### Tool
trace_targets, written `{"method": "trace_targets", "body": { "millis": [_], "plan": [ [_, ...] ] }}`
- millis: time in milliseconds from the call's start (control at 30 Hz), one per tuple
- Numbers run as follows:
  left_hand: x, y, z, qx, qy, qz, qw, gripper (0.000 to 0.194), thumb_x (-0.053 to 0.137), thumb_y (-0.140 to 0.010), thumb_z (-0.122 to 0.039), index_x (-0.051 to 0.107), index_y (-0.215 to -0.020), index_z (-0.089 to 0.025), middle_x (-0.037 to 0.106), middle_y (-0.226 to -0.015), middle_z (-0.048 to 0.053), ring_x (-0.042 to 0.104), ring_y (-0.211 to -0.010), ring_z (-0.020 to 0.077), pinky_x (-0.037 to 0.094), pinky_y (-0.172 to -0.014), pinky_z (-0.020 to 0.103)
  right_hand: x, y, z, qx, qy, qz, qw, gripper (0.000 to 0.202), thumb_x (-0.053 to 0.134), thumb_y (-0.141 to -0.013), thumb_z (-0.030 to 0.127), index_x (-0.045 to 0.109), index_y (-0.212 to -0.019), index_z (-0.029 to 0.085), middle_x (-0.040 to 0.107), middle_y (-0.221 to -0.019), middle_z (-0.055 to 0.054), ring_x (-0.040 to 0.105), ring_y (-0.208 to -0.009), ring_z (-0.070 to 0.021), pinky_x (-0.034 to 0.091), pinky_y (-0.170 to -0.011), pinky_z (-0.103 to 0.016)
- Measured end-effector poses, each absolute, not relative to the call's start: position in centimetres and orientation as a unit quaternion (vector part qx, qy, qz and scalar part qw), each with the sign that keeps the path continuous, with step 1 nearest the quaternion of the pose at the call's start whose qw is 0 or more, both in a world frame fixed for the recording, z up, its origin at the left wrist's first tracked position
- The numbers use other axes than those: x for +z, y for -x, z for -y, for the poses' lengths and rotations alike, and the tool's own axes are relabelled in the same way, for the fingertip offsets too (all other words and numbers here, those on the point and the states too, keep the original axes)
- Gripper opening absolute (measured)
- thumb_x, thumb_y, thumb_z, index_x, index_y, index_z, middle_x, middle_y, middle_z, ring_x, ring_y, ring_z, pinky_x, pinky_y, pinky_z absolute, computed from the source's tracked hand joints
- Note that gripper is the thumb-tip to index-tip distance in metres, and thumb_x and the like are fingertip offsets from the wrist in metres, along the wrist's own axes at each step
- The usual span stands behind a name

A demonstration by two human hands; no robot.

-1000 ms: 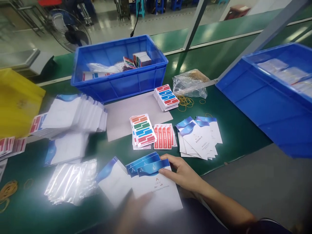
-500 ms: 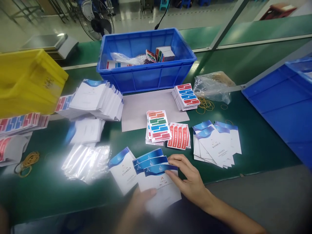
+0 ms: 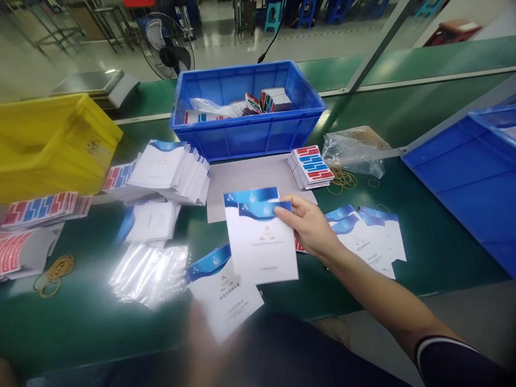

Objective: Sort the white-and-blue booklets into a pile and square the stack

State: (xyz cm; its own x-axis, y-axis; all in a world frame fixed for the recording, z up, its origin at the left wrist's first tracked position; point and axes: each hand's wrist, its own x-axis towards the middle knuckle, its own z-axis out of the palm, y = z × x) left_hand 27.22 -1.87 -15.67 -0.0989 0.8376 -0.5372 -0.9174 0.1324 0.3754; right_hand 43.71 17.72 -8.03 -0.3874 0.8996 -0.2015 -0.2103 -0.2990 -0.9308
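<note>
My right hand (image 3: 304, 223) pinches two overlapping white booklets (image 3: 264, 255) with blue wave tops, thumb in front, raised above the table. My left hand (image 3: 201, 333) is blurred at the lower edge of another white-and-blue booklet (image 3: 228, 298), which it holds tilted; most of its fingers are hidden. Behind my right wrist lies a fanned pile of similar booklets (image 3: 363, 244). Red label cards (image 3: 300, 245) are mostly covered by my right hand and its booklets. Left of my left hand lie shiny clear plastic bags (image 3: 149, 274).
Stacked booklets (image 3: 159, 169) stand at left, near a yellow bin (image 3: 52, 150). A blue bin (image 3: 245, 134) with cards stands at the back, another blue bin (image 3: 463, 172) at right. Banded label cards (image 3: 310, 166), rubber bands (image 3: 342, 180) and a plastic bag (image 3: 355, 150) lie between.
My right hand has lifted two booklets up and away from the lower one. My left hand has shifted left and down with its booklet. The view has tilted up slightly.
</note>
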Motion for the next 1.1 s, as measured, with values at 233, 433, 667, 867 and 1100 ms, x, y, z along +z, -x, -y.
{"method": "trace_targets", "body": {
  "millis": [233,433,667,867,1100],
  "plan": [
    [-15.2,-25.0,2.8,0.645,0.078,-0.416,0.636,0.060,0.051,-0.082,-0.058,0.053,-0.134,-0.029,0.060,-0.134,0.007,0.028,-0.140,0.0379,0.027,-0.112,0.056,-9.9,-36.6,-22.4,0.695,0.378,0.512,0.336,0.035,0.072,-0.075,0.045,0.059,-0.093,0.017,0.068,-0.085,-0.003,0.065,-0.073,-0.0163,0.054,-0.067,-0.030],
    [-15.3,-23.5,3.7,0.624,0.118,-0.460,0.620,0.055,0.052,-0.083,-0.056,0.057,-0.131,-0.030,0.063,-0.129,0.002,0.032,-0.138,0.0373,0.032,-0.110,0.054,-10.7,-36.3,-21.0,0.382,0.411,0.771,0.302,0.037,0.060,-0.086,0.030,0.054,-0.121,0.019,0.058,-0.126,-0.010,0.054,-0.117,-0.0254,0.044,-0.099,-0.043],
    [-14.4,-23.9,2.2,0.604,0.129,-0.498,0.608,0.045,0.037,-0.090,-0.049,0.054,-0.130,-0.039,0.065,-0.126,-0.007,0.032,-0.138,0.0328,0.039,-0.104,0.055,-9.4,-37.6,-14.2,0.530,0.313,0.785,0.074,0.019,0.056,-0.091,0.037,0.063,-0.091,0.019,0.069,-0.080,-0.002,0.064,-0.069,-0.0150,0.048,-0.059,-0.024],
    [-13.5,-25.8,1.1,0.586,0.107,-0.508,0.622,0.052,0.038,-0.087,-0.056,0.059,-0.128,-0.030,0.067,-0.123,-0.003,0.035,-0.136,0.0362,0.043,-0.102,0.050,-10.4,-39.3,-12.5,0.532,0.349,0.764,0.104,0.027,0.056,-0.090,0.035,0.051,-0.069,0.018,0.054,-0.058,0.003,0.049,-0.052,-0.0098,0.035,-0.046,-0.020],
    [-13.0,-28.0,-0.1,0.552,0.075,-0.506,0.659,0.060,0.042,-0.084,-0.059,0.052,-0.135,-0.028,0.064,-0.128,0.002,0.036,-0.135,0.0384,0.041,-0.105,0.054,-10.3,-43.1,-12.1,0.478,0.400,0.767,0.153,0.027,0.057,-0.091,0.036,0.054,-0.069,0.019,0.057,-0.059,0.002,0.050,-0.053,-0.0109,0.036,-0.047,-0.022]
  ]
}}
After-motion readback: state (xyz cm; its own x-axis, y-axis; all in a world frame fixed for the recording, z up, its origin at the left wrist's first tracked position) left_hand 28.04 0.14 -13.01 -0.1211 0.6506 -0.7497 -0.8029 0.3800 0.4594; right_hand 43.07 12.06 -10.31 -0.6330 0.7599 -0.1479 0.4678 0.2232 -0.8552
